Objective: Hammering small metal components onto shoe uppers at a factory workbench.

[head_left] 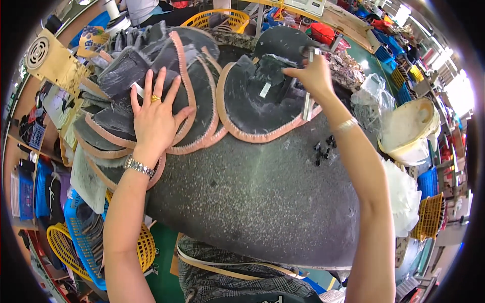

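Note:
My left hand (153, 122) lies flat with its fingers spread on a pile of dark, curved sheet pieces (117, 121) edged with pink, toothed strips. A ring and a metal watch are on that hand and wrist. To the right, my right hand (317, 78) is closed around a narrow, silvery metal tool (306, 107), whose exact kind I cannot make out. It hangs over the right edge of another dark, rounded piece (247, 113) with a pink border. A small white label (264, 90) lies on this piece. My right fingers partly hide the tool.
Small black bits (323, 150) lie on the dark worktable (257, 202). At the right stand a cream plastic container (409, 129) and clear plastic bags (374, 98). A blue basket (83, 237) and a yellow basket (60, 245) sit low at the left; another yellow basket (217, 19) is behind.

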Available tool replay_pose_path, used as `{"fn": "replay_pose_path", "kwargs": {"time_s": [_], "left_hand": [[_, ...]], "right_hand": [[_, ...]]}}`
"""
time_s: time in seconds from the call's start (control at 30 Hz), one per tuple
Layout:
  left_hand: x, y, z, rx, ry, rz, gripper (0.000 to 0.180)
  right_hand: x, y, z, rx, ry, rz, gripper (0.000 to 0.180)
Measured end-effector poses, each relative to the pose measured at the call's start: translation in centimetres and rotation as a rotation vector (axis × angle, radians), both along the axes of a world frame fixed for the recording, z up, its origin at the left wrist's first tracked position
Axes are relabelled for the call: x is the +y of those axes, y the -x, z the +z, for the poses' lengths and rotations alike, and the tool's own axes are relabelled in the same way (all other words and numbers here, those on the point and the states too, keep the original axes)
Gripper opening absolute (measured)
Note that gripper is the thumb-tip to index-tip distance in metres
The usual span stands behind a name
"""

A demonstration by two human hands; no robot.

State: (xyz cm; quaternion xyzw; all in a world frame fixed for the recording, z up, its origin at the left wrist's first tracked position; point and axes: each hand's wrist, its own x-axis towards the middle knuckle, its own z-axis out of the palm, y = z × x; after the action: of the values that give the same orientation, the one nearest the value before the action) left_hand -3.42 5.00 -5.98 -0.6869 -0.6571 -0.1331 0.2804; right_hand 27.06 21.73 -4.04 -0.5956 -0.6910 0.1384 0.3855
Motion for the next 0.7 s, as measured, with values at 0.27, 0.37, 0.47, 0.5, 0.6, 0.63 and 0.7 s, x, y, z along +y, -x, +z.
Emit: {"fn": "replay_pose_path", "kwargs": {"time_s": [0.27,0.37,0.47,0.5,0.6,0.63,0.7], "left_hand": [[3.5,-5.2,5.2,-0.436,-0.025,-0.402,0.065],[8.4,-9.3,3.8,-0.304,-0.149,-0.638,0.054],[9.6,-10.1,3.9,-0.283,0.197,-0.577,0.011],[9.6,-10.4,3.3,-0.228,0.212,-0.65,0.007],[9.0,-11.2,0.4,-0.259,0.095,-0.814,0.009],[8.9,-11.4,0.4,-0.245,0.057,-0.86,0.01],[10.6,-12.1,0.3,-0.342,0.199,-0.802,0.03]], "right_hand": [[-3.0,1.0,3.3,0.203,0.134,0.358,0.02],[-4.0,2.3,4.5,0.524,0.447,0.596,0.02],[-1.4,0.8,2.7,0.419,0.458,0.477,0.028],[-0.1,-0.3,1.4,0.175,0.386,0.381,0.029],[1.3,-1.4,-0.9,0.059,0.543,0.265,0.027],[1.4,-0.8,-1.3,-0.037,0.545,0.287,0.023],[1.2,-1.0,-1.4,0.124,0.589,0.325,0.019]]}}
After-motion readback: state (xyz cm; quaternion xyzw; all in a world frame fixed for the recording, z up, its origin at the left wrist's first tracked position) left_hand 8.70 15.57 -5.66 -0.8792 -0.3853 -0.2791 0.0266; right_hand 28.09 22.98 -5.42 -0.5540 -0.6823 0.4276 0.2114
